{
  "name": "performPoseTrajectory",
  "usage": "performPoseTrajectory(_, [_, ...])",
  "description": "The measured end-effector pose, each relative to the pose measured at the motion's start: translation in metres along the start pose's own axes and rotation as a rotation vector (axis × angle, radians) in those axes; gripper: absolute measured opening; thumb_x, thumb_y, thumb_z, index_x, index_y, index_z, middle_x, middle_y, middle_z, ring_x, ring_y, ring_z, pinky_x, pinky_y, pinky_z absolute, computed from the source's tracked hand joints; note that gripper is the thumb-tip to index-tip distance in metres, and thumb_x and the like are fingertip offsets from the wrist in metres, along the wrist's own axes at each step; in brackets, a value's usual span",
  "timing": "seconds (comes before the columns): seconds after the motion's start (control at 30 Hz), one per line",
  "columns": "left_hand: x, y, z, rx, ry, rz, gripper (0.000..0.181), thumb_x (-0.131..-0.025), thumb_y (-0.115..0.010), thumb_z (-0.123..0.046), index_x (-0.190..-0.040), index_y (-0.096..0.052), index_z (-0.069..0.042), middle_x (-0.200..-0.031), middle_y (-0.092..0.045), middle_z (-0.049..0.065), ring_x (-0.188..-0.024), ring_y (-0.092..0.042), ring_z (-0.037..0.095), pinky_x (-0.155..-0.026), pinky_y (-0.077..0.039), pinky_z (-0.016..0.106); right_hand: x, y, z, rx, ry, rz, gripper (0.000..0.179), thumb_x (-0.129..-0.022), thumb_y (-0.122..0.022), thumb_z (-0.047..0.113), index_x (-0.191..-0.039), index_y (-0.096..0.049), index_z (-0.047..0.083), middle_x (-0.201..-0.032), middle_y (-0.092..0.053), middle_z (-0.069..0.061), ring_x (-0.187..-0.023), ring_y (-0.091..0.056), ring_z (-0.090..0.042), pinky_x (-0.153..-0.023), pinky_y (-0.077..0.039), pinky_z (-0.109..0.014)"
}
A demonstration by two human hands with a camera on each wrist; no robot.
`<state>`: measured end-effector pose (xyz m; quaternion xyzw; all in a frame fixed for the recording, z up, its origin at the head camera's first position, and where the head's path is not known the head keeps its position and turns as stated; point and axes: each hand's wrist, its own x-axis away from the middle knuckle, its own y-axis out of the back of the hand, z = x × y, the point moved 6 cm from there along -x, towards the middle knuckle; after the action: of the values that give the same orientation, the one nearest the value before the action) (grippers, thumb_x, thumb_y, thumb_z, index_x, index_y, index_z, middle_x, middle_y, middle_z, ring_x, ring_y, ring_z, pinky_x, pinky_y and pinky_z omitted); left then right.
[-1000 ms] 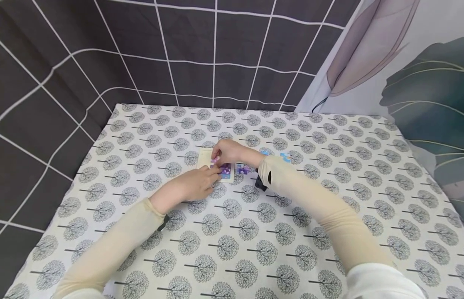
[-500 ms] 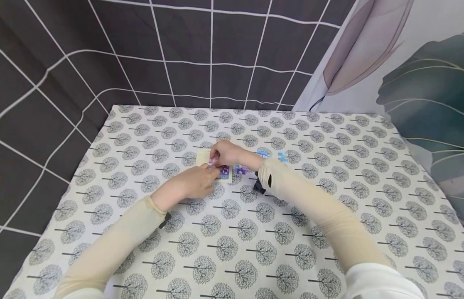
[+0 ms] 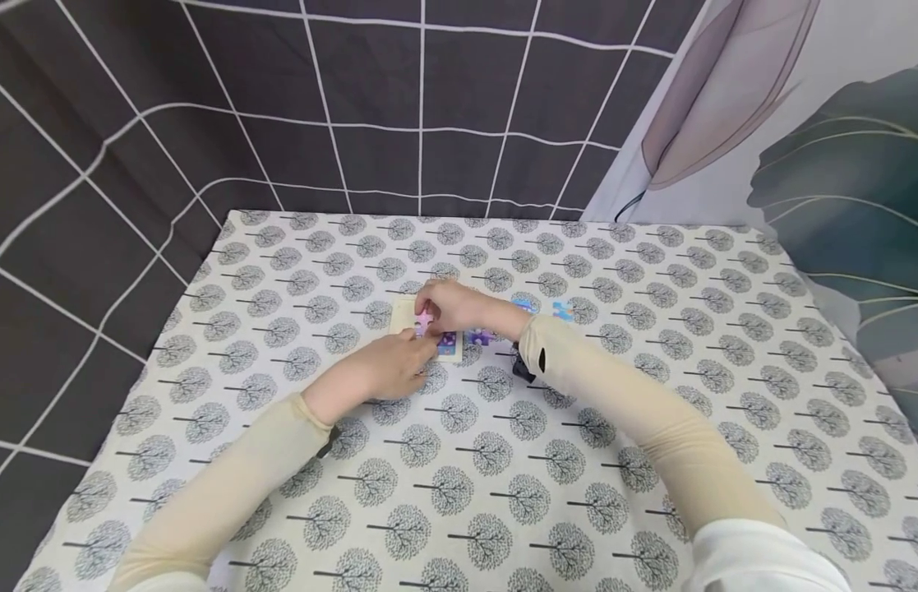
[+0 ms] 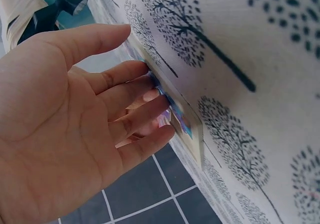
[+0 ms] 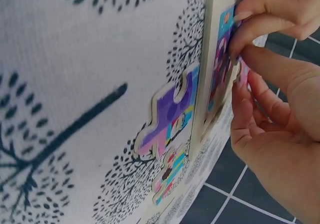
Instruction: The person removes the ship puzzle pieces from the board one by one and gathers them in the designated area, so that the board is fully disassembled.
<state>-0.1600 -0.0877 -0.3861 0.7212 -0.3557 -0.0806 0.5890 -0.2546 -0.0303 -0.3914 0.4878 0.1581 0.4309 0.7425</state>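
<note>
A small jigsaw tray (image 3: 402, 309) with a pale wooden border lies on the cloth, partly covered by both hands. Purple and blue pieces (image 5: 219, 58) sit in it. My right hand (image 3: 453, 306) pinches a pink puzzle piece (image 3: 424, 321) between thumb and fingers over the tray; in the right wrist view most of that piece is hidden. My left hand (image 3: 392, 364) comes in from the near left, its fingertips on the pieces in the tray. In the left wrist view its fingers (image 4: 137, 119) are gently bent and grip nothing.
Beside the tray's right side lies a loose purple puzzle piece (image 5: 172, 106), with another piece (image 5: 169, 176) beyond it. Farther right are two blue pieces (image 3: 563, 309), one partly behind the right wrist. A dark gridded curtain (image 3: 370, 82) hangs behind the tree-print tablecloth (image 3: 495, 460).
The pink piece shows more clearly between the right thumb and fingers than before, and the right fingers have shifted on it. The left hand stays nearly still on the tray.
</note>
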Motion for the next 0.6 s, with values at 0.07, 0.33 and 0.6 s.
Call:
performPoseTrajectory(0.07, [0.0,-0.001,0.001,-0.004,-0.004,-0.001,0.04,-0.091,-0.056,-0.021,-0.126,-0.05,-0.003,-0.138,-0.049,0.011,-0.125,-0.044,0.034,-0.105,-0.04,0.045,-0.001,0.0,0.0,0.012,0.015,0.003,0.035,-0.074,-0.076,0.013,-0.106,-0.065,0.004,-0.096,-0.061,-0.005,-0.087,-0.053,-0.017,-0.086,-0.042,-0.028])
performPoseTrajectory(0.33, [0.003,-0.003,0.004,0.012,0.012,0.0,0.053,-0.092,-0.055,-0.022,-0.139,-0.04,-0.002,-0.14,-0.047,0.009,-0.118,-0.046,0.028,-0.1,-0.045,0.043,-0.009,0.001,-0.001,0.008,0.026,0.051,0.033,-0.072,-0.079,0.014,-0.101,-0.068,0.004,-0.095,-0.065,-0.005,-0.087,-0.058,-0.016,-0.082,-0.047,-0.022])
performPoseTrajectory(0.6, [0.008,-0.004,-0.001,0.033,0.029,0.042,0.055,-0.092,-0.054,-0.021,-0.141,-0.037,-0.002,-0.152,-0.026,0.01,-0.136,-0.023,0.043,-0.112,-0.024,0.05,-0.011,0.002,0.0,0.089,0.065,0.103,0.032,-0.073,-0.079,0.019,-0.101,-0.07,0.007,-0.095,-0.069,-0.003,-0.083,-0.061,-0.013,-0.082,-0.048,-0.023])
